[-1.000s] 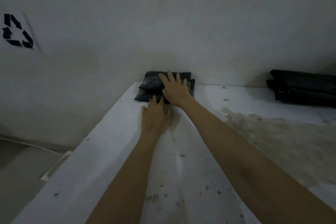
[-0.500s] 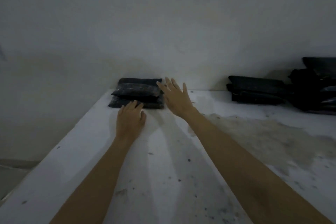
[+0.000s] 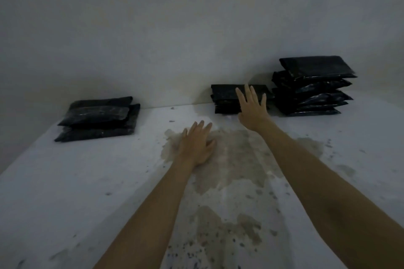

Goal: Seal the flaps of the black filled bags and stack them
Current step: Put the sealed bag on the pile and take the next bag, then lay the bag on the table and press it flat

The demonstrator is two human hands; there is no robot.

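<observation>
Bags of black plastic, filled, in three stacks along the far wall of a white table (image 3: 65, 181). Left stack (image 3: 98, 119) near the table's left edge, well apart from the others. Middle stack (image 3: 227, 98), low, just beside a taller right stack (image 3: 312, 86). Right hand (image 3: 253, 109) raised in front of the middle stack, fingers straight and spread, grasping nothing; contact with the bags impossible to tell. Left hand (image 3: 196, 144) flat over the tabletop, fingers extended, holding nothing. Brownish stain (image 3: 236, 159) spread across the surface under and beyond that hand, with dark specks scattered nearer the camera.
</observation>
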